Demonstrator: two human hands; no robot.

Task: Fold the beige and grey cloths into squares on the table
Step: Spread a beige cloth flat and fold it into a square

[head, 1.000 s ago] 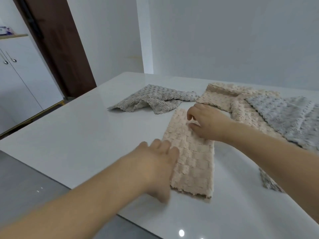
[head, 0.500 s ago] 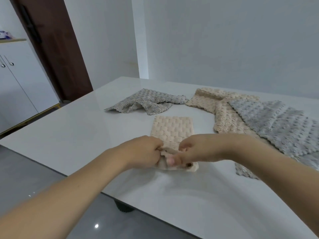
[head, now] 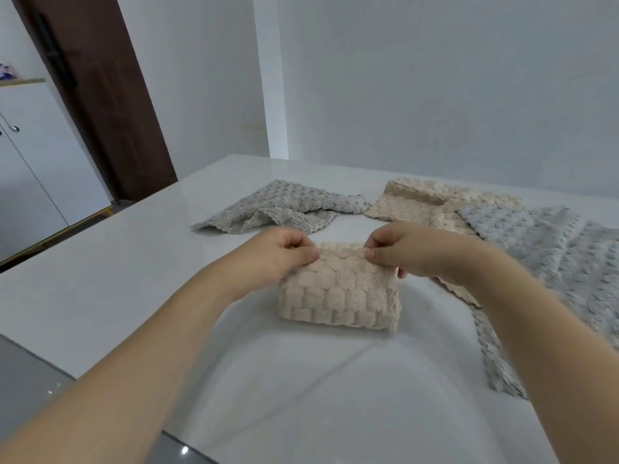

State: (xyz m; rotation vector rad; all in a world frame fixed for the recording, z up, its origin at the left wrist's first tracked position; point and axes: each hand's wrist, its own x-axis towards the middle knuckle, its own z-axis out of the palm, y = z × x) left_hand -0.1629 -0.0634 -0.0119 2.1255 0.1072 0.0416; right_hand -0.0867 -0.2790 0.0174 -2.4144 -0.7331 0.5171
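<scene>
While my left hand (head: 281, 254) and right hand (head: 398, 251) are pinching the far corners of the folded beige cloth (head: 338, 293) near the table's (head: 100, 279) front edge, four cloths are waiting toward its far and right edges, all unfolded.

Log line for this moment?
step: folding beige cloth | left hand: pinching far edge | right hand: pinching far edge | grey cloths: unfolded
</scene>
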